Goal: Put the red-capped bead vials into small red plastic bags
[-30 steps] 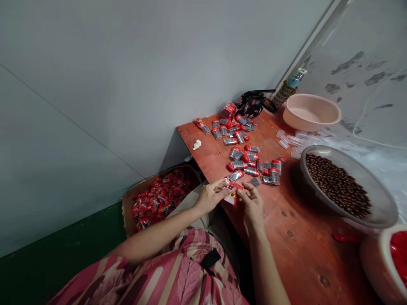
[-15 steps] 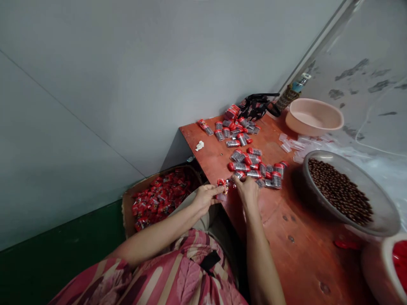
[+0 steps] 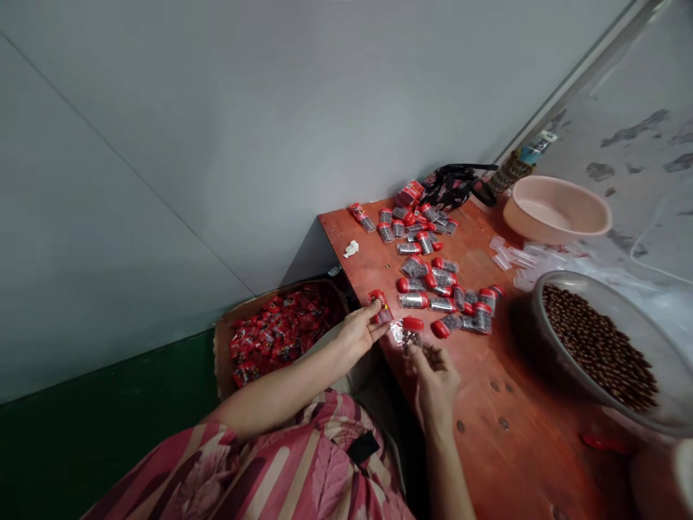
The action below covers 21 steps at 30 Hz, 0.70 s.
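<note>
Head view. Left hand (image 3: pixel 357 336): thumb and fingers pinching a small red packet (image 3: pixel 382 307), held just over the table edge by the wearer's lap. Right hand (image 3: pixel 437 375): thumb and fingertips closed on the lower end of a clear jar (image 3: pixel 412 336) with a red lid and dark contents, lid end pointing away from the wearer. Jar is just inside the same edge, right of the packet; shiny clear film shows between the two. Cannot tell whether film belongs to packet or jar.

Table (image 3: pixel 520 433): red-brown top. Similar filled jars (image 3: pixel 481 318) lie in a loose cluster just beyond the hands; a second cluster nearer the far left corner. White scrap (image 3: pixel 351 249) close to that corner, by the left edge. Dark patterned bag (image 3: pixel 447 186) and pink basin (image 3: pixel 557 209) along the far edge. Clear plastic pieces (image 3: pixel 520 258) in front of basin. Toward the right side, grey bowl (image 3: pixel 647 328) with dark brown beads (image 3: pixel 595 347). Below the left edge, off the table: open box (image 3: pixel 219 361) of red packets.
</note>
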Each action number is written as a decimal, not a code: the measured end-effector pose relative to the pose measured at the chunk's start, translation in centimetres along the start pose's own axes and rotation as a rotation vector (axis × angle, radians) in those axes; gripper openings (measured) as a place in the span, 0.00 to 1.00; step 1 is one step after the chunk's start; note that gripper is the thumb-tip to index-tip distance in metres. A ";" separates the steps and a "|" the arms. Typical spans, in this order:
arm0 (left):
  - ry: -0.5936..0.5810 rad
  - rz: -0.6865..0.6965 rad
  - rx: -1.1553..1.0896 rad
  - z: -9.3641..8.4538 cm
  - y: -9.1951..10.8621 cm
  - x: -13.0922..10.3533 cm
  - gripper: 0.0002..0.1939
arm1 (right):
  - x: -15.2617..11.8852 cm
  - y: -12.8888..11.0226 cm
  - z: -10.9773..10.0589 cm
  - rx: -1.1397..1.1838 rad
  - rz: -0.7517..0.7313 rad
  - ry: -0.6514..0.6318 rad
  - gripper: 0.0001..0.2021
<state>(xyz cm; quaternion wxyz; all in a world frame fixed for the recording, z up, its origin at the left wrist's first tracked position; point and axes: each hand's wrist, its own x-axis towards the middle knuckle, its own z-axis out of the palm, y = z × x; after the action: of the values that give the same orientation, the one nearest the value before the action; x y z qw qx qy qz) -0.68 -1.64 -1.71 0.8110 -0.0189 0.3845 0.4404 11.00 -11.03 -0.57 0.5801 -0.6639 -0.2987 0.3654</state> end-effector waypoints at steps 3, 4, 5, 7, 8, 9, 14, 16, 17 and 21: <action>-0.022 -0.001 0.010 0.5 -0.5 0.0 0.06 | -2.3 0.4 0.7 0.031 0.029 0.029 0.16; -0.035 -0.002 0.012 0.7 -0.7 -0.2 0.05 | -2.6 0.5 0.9 0.036 0.022 0.038 0.16; -0.051 -0.002 0.011 1.0 -0.9 -0.3 0.05 | -2.7 0.6 1.1 0.039 0.014 0.042 0.16; -0.080 -0.005 0.010 1.4 -1.3 -0.7 0.06 | -2.7 0.8 1.4 0.036 0.001 0.048 0.15; -0.094 -0.004 0.013 1.5 -1.5 -0.9 0.07 | -2.5 0.9 1.5 0.032 -0.005 0.046 0.15; -0.109 0.005 0.020 1.6 -1.7 -1.0 0.08 | -2.4 0.9 1.5 0.028 -0.012 0.043 0.15; -0.204 0.069 0.105 1.8 -2.1 -1.5 0.14 | -2.1 1.1 1.2 0.043 -0.016 0.001 0.14; -0.240 0.064 0.159 1.9 -1.9 -1.6 0.15 | -2.0 1.1 1.0 0.070 -0.005 -0.004 0.14; -0.259 0.059 0.188 1.9 -1.8 -1.7 0.15 | -1.9 1.1 0.9 0.079 -0.005 0.001 0.14; -0.334 0.033 0.299 1.9 -1.4 -2.0 0.17 | -1.8 1.3 0.8 0.076 -0.043 0.027 0.15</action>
<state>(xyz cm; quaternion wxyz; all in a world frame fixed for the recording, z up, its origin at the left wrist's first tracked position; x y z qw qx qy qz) 0.87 -3.21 0.40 0.8500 0.1811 0.3059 0.3888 9.32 -12.22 -1.63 0.6167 -0.6396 -0.2908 0.3550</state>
